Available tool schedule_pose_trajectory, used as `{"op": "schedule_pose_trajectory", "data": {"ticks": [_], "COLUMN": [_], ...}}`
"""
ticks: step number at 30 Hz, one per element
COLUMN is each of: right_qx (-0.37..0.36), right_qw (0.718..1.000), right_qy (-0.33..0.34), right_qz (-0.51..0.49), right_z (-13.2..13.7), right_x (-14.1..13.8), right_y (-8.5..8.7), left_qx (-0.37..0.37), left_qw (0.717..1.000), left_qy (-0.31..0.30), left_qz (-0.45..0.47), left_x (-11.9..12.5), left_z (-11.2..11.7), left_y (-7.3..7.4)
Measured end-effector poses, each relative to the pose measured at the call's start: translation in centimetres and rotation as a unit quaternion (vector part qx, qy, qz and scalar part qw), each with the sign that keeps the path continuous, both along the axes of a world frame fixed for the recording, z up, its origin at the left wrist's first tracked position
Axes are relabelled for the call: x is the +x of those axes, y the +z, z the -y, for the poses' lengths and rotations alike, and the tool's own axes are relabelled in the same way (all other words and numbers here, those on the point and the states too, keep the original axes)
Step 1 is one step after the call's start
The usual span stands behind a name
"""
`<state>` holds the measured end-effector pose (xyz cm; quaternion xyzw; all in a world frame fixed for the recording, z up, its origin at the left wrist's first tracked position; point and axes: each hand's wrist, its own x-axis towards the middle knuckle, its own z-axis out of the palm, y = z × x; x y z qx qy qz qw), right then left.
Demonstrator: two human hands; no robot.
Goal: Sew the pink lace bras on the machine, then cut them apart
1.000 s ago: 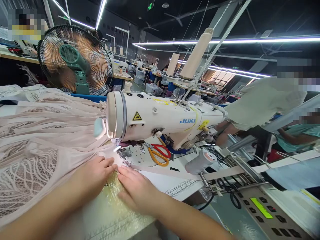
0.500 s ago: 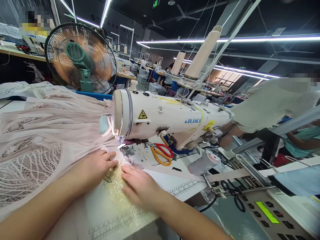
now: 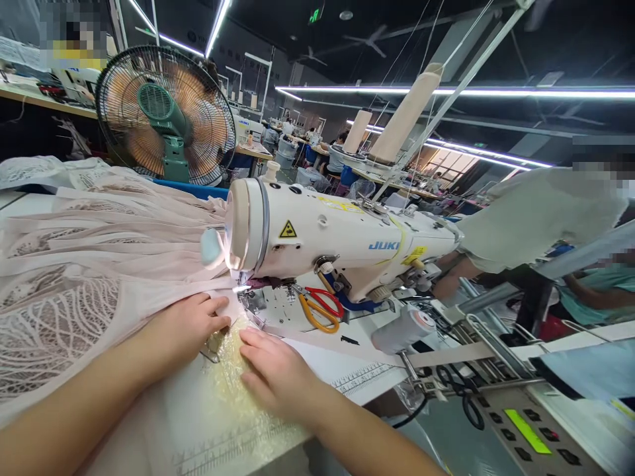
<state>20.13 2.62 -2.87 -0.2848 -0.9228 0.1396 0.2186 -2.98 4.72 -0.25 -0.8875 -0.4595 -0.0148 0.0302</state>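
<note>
The fabric spreads to the left of the hands, reaching the machine, which stands just beyond them. Yellow film lies between the hands. The right hand rests at its edge, fingers close together. The left hand touches the fabric, fingers bent; whether either one pinches, I cannot tell. Scissors lie beyond the right hand.

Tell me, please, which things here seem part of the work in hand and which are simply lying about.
Seemingly in use:
sewing machine
pale lace fabric, running towards the machine's needle end
left hand, by the fabric's edge
right hand, at the shiny yellow patch

Apparently just about:
scissors, beside the machine
fan, behind the fabric
</note>
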Motion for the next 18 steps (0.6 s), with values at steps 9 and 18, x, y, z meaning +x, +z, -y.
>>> {"op": "schedule_pose_trajectory", "data": {"ticks": [9, 18], "right_qx": [0.029, 0.098], "right_qw": [1.0, 0.994], "right_qy": [-0.001, 0.0], "right_qz": [-0.007, 0.042], "right_z": [-0.2, 3.5], "right_x": [-0.5, -2.6], "right_y": [-0.6, 0.9], "left_qx": [0.021, 0.05], "left_qw": [0.999, 0.994], "left_qy": [0.038, 0.08], "left_qz": [-0.033, -0.059], "left_x": [0.1, -0.2], "left_z": [-0.7, -0.9], "left_y": [0.7, 1.1]}}
